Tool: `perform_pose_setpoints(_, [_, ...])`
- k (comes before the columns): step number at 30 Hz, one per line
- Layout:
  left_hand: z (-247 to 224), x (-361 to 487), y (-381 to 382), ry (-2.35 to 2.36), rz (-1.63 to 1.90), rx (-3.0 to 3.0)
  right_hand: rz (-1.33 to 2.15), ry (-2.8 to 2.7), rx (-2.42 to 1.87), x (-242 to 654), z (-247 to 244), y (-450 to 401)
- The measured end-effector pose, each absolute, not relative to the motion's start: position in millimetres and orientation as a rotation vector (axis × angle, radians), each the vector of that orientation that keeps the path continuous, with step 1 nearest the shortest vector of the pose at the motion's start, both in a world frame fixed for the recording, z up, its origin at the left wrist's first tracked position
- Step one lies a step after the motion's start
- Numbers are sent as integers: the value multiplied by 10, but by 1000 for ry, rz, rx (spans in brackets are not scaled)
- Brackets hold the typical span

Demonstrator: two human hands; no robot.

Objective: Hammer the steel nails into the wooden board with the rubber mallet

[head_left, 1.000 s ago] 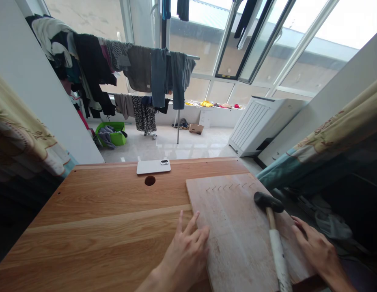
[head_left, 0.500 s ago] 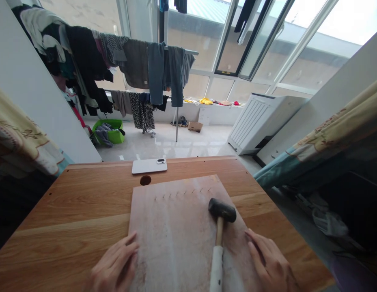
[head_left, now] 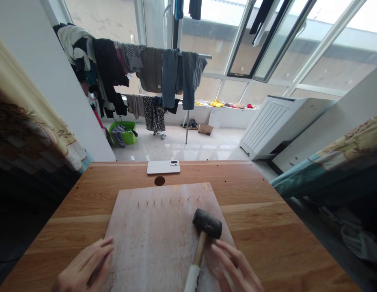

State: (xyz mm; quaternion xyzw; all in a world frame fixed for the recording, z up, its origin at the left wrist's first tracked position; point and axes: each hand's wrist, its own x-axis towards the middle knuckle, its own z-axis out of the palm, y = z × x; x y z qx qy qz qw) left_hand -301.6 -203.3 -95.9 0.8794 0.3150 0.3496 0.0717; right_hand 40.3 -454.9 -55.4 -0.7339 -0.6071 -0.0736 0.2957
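Note:
A pale wooden board (head_left: 151,243) lies on the table, with a row of several nails (head_left: 162,200) standing in its far part. On its right side rests a rubber mallet (head_left: 207,224), black-headed, its wooden handle running toward me with a white wrapped grip. My left hand (head_left: 87,263) is at the board's left edge, fingers stretched out, touching or nearly touching it. Over the board, just right of the mallet's handle, my right hand (head_left: 235,265) has its fingers extended and apart; whether they touch the handle I cannot tell.
A white phone (head_left: 159,167) lies near the table's (head_left: 261,231) far edge, beside a round hole (head_left: 159,181). Beyond stand a drying rack with clothes (head_left: 153,71), a green basket (head_left: 132,138) and a white ribbed cabinet (head_left: 264,123). Curtains (head_left: 51,117) hang on both sides.
The board, with the mallet on it, has shifted left on the table and turned slightly. My right hand has moved from the board's right edge to beside the mallet; my left hand has gone left.

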Motion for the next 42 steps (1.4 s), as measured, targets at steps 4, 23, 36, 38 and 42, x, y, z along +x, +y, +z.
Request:
perform_pose_setpoints(4, [-733, -2720, -1913, 887, 1100, 2657, -58, -1955, -1757, 247, -412, -4219])
perform_pose_setpoints(23, [-530, -1941, -1390, 1019, 862, 1869, -172, -1674, -1888, 483, -219, -4070])
perform_pose_setpoints(36, [-323, -1727, -1515, 848, 768, 558, -31, -1587, -2474, 801, 176, -3082])
perform_pose_setpoints(38, [-349, -1720, -1528, 882, 715, 815, 33, -1602, -2525, 793, 163, -2997])
perform_pose_setpoints(42, [-380, -1718, -1529, 1110, 636, 1600, 130, -1621, -2560, 763, 157, -2924])
